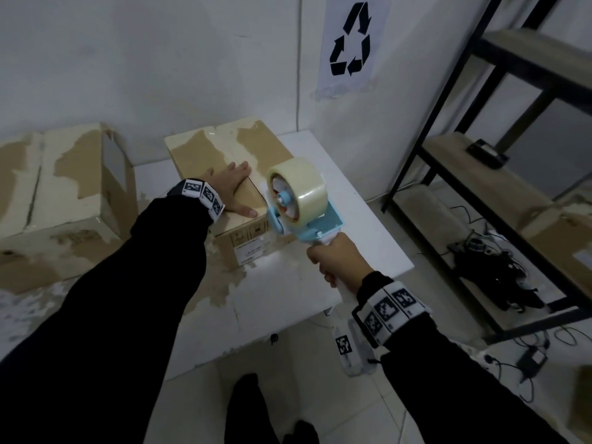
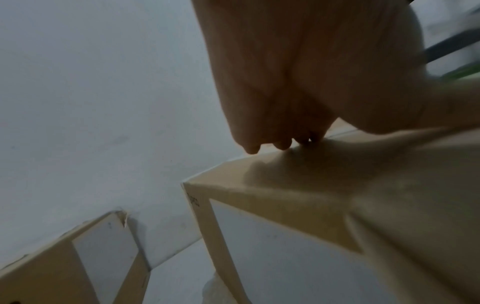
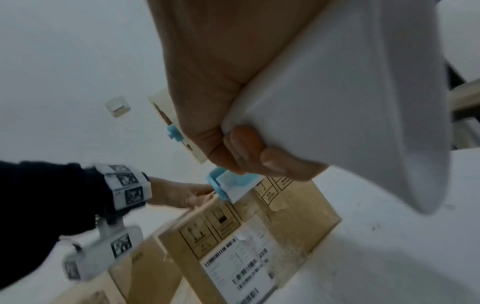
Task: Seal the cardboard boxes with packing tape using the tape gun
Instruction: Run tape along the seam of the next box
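A closed cardboard box (image 1: 205, 155) with torn, peeling paper stands on the white table (image 1: 352, 193). My left hand (image 1: 232, 187) lies flat on its top flaps, fingers straight; in the left wrist view the fingers (image 2: 275, 115) press on the box top (image 2: 337, 181). My right hand (image 1: 339, 262) grips the white handle of a light-blue tape gun (image 1: 315, 219) carrying a roll of clear tape (image 1: 302, 184). The gun's front sits at the box's near right edge. In the right wrist view my fingers (image 3: 249, 152) curl round the handle (image 3: 350, 92), above the box's labelled side (image 3: 239, 246).
A second, larger cardboard box (image 1: 54, 193) stands to the left on the same table. A black metal shelf rack (image 1: 499, 174) with boxes and cables fills the right side. A recycling sign (image 1: 350, 40) hangs on the wall behind.
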